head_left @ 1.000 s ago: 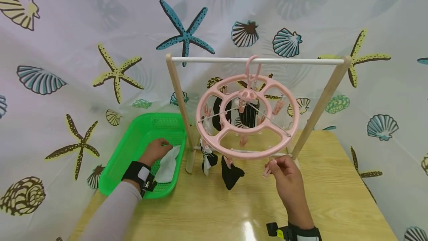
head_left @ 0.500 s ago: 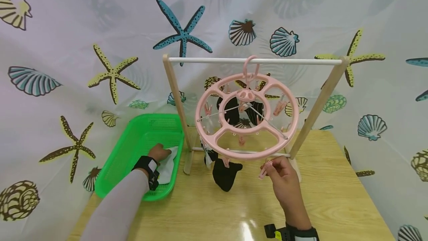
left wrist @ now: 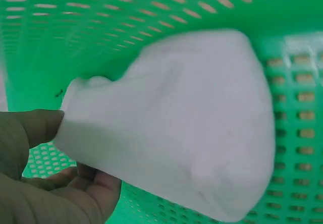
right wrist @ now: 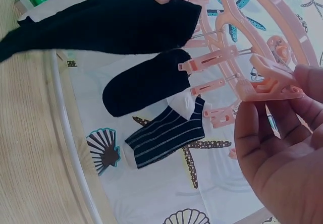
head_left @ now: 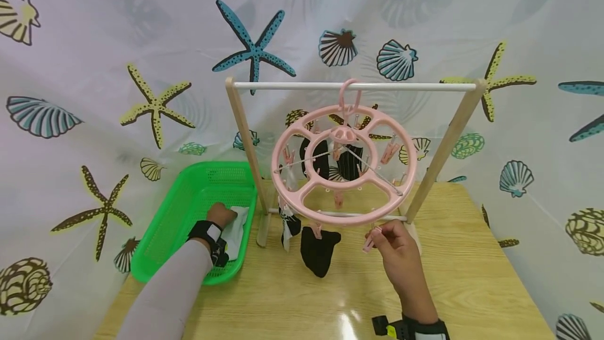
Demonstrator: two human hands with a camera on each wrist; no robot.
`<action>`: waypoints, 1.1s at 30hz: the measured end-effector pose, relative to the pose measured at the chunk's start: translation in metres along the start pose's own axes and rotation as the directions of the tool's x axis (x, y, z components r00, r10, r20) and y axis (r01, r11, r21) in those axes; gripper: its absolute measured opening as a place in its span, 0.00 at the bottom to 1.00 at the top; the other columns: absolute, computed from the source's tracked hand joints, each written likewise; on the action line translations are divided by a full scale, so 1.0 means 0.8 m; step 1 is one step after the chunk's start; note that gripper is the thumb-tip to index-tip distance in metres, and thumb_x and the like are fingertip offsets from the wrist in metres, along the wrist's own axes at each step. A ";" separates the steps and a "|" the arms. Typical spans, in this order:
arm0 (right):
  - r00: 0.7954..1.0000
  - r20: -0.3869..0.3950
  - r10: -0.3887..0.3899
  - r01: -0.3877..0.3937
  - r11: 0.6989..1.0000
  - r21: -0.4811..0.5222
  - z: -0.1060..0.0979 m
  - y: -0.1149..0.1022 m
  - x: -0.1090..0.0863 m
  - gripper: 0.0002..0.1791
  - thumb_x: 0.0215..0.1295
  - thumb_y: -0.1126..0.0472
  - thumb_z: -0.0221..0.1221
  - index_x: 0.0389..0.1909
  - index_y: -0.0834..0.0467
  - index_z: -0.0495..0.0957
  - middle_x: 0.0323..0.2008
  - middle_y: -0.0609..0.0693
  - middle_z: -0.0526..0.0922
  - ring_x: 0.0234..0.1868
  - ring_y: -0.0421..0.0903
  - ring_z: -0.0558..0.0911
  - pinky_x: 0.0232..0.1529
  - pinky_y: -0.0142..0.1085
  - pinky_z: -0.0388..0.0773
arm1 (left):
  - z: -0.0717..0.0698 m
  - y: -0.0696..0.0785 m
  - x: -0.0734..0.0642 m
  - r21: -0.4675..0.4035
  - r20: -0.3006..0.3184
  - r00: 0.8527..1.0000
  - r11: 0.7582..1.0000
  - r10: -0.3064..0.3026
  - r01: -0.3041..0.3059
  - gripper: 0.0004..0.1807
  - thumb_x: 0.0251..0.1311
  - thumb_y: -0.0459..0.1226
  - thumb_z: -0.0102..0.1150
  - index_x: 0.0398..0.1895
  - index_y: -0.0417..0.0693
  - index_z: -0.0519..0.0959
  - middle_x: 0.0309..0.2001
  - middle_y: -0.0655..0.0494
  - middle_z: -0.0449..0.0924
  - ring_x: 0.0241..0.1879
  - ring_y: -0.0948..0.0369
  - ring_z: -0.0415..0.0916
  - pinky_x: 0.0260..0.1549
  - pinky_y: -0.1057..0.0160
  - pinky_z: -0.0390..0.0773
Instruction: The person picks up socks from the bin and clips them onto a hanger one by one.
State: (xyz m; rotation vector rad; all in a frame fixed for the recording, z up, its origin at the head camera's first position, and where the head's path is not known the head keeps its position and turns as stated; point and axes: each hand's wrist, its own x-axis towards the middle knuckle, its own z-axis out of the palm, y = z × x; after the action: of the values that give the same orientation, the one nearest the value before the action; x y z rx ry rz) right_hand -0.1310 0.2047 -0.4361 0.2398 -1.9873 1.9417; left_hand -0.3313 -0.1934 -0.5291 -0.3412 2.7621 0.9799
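My left hand (head_left: 222, 215) reaches down into the green basket (head_left: 153, 237) and holds a white sock (left wrist: 176, 118) by its narrower end. In the left wrist view the thumb lies at that end's edge, with curled fingers under the cloth. My right hand (head_left: 403, 251) pinches a pink clothespin (right wrist: 275, 80) hanging from the front rim of a round pink hanger (head_left: 346, 219). The clothespin has nothing in its jaws. Left of it, a black sock (head_left: 318, 253) hangs from another clip. A striped black sock (right wrist: 166, 135) and a plain black one (right wrist: 149, 82) hang farther back.
The hanger hooks over the white bar (head_left: 292, 86) of a wooden stand, whose left post (head_left: 245, 135) rises beside the basket. A black-and-white sock (head_left: 289, 224) hangs at the hanger's left. Several unloaded pink clips dangle around it. Behind stands a shell-patterned curtain (head_left: 302, 25).
My left hand has moved lower onto the white sock and taken hold of it. The right hand keeps its pinch on the clothespin. The hanging black sock has swung and turned, and the head view has shifted slightly.
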 end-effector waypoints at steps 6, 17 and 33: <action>1.000 0.002 0.019 -0.019 0.999 -0.035 -0.001 -0.001 0.003 0.06 0.73 0.72 0.52 0.38 0.74 0.67 0.33 0.63 0.80 0.34 0.44 0.82 0.39 0.32 0.79 | -0.003 0.002 0.005 0.025 0.029 1.000 1.000 -0.012 0.011 0.17 0.58 0.36 0.54 0.37 0.24 0.77 0.30 0.37 0.77 0.29 0.49 0.75 0.26 0.59 0.75; 0.999 0.017 0.030 -0.029 0.999 -0.045 -0.006 -0.005 0.010 0.07 0.73 0.72 0.52 0.37 0.74 0.68 0.32 0.53 0.82 0.35 0.45 0.82 0.40 0.32 0.80 | -0.019 0.021 -0.016 0.005 0.019 0.985 0.985 0.173 -0.173 0.21 0.67 0.35 0.49 0.56 0.25 0.75 0.51 0.30 0.77 0.42 0.43 0.77 0.39 0.50 0.77; 1.000 0.009 0.024 -0.024 0.999 -0.032 -0.003 -0.008 0.004 0.08 0.74 0.70 0.52 0.38 0.73 0.68 0.33 0.51 0.83 0.34 0.45 0.82 0.39 0.33 0.80 | -0.060 0.034 -0.118 -0.157 -0.103 0.937 0.924 0.335 -0.347 0.16 0.72 0.39 0.54 0.52 0.35 0.78 0.48 0.41 0.80 0.41 0.51 0.76 0.34 0.56 0.73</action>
State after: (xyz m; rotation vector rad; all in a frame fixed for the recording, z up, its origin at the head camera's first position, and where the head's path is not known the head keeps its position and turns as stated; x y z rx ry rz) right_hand -0.1316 0.2070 -0.4289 0.2185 -2.0341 1.9258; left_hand -0.2537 -0.1893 -0.4526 0.0906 2.8691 1.3183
